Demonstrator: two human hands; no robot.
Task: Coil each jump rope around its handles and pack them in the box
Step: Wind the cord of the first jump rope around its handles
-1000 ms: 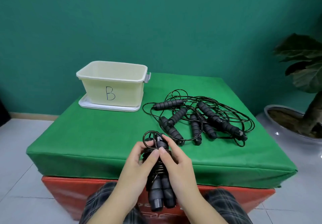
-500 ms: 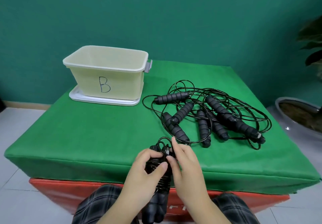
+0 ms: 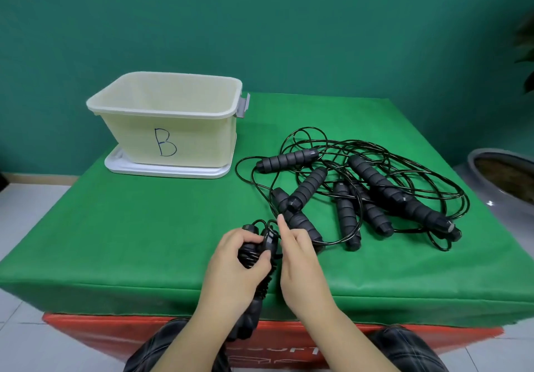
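My left hand (image 3: 239,259) has its grip tight around the coiled jump rope (image 3: 255,248), just above the near edge of the green worktop (image 3: 144,227). My right hand (image 3: 300,259) is beside it, fingers loose, one pointing up. The box (image 3: 173,120) stands far left. More ropes (image 3: 361,192) lie tangled on the right.

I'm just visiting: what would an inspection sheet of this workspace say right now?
Surface: green cloth over a red base.
Job's things: coiled rope bundle in hand; loose ropes tangled at right; box marked B on its white lid, no rope visible inside.
Clutter: nothing seen.
Grippers: left hand grips the bundle; right hand beside it, forefinger out.
Cables: nothing seen besides ropes.
Surroundings: teal wall, plant pot, tiled floor.
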